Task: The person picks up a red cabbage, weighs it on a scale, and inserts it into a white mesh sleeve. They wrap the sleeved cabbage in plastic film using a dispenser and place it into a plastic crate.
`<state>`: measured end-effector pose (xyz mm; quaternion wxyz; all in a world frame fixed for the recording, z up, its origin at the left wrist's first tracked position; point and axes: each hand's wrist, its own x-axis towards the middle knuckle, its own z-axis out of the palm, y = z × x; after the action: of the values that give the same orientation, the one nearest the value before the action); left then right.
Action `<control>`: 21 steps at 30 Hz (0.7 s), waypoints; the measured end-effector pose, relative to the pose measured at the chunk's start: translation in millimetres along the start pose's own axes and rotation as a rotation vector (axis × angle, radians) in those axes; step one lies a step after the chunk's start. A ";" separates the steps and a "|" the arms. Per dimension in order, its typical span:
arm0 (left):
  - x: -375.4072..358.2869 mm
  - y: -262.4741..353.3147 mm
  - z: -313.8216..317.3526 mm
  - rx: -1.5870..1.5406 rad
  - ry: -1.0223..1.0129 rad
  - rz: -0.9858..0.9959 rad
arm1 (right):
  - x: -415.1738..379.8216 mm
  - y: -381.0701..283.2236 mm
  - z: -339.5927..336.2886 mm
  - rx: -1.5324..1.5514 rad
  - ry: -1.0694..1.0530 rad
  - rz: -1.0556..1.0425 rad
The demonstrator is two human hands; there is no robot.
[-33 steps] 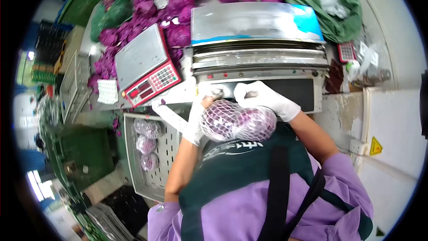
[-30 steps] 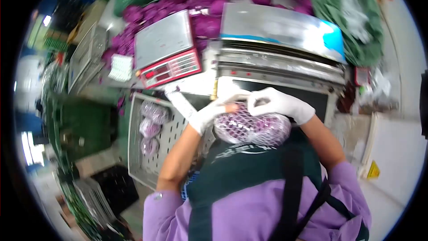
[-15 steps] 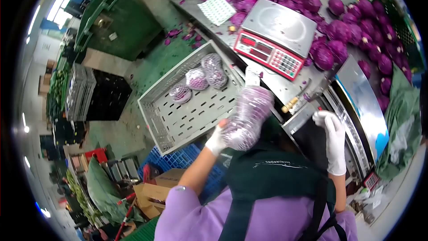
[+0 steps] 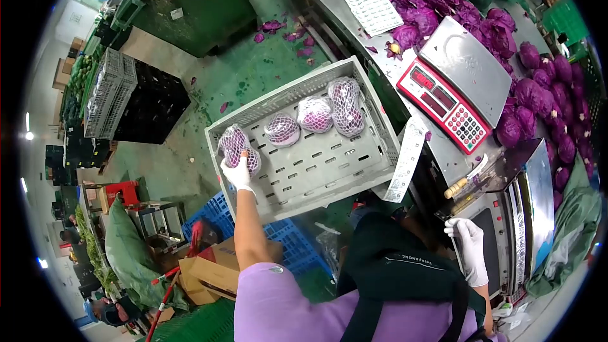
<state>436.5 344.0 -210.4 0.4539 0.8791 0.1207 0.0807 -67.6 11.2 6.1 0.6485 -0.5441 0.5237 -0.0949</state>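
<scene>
Head view, looking down over the person's purple sleeves and dark green apron. Left hand (image 4: 238, 174), white-gloved, is closed around a netted pack of purple cabbages (image 4: 235, 147) at the 9 o'clock corner of the grey slotted crate (image 4: 329, 171). Pack's long axis runs roughly 11 to 5 o'clock in the frame, upper end at the crate's rim, lower end under the glove. Whether the pack rests on the crate floor cannot be told.

Three more netted packs (image 4: 315, 114) lie in a row along the crate's 12 o'clock wall; the rightmost, the largest, is elongated toward 12.

Right hand (image 4: 470, 247), also gloved, fingers loosely spread and holding nothing, rests on the front edge of the wrapping machine (image 4: 516, 228) at 4 o'clock.

Red-faced weighing scale (image 4: 453, 82) sits at 2 o'clock with loose purple cabbages (image 4: 538, 98) around it. White label strip (image 4: 405, 161) hangs just beside the crate's right wall; print too small to read. Label sheet (image 4: 372, 7) at 12 o'clock, likewise illegible. Apron carries pale lettering (image 4: 411, 257), not clearly readable
</scene>
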 end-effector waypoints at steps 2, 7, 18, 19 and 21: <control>12.5 -11.1 14.5 0.184 0.071 0.041 | 2.3 1.4 3.5 -0.005 0.012 0.018; 4.7 -23.8 27.7 0.398 0.062 0.146 | 4.7 6.6 8.1 -0.051 0.017 0.042; 45.0 21.5 54.9 0.755 0.014 0.224 | -3.5 0.7 -9.0 -0.097 0.003 -0.056; 37.5 39.0 67.5 0.653 0.022 0.261 | -9.1 -2.9 -10.9 -0.087 0.033 -0.053; 10.3 93.0 103.2 0.461 -0.047 0.336 | -20.4 7.6 -21.0 0.011 0.071 -0.041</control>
<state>485.2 214.7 -193.3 0.2248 0.9685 -0.0221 0.1047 -96.2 15.6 14.8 0.6302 -0.5476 0.5348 -0.1304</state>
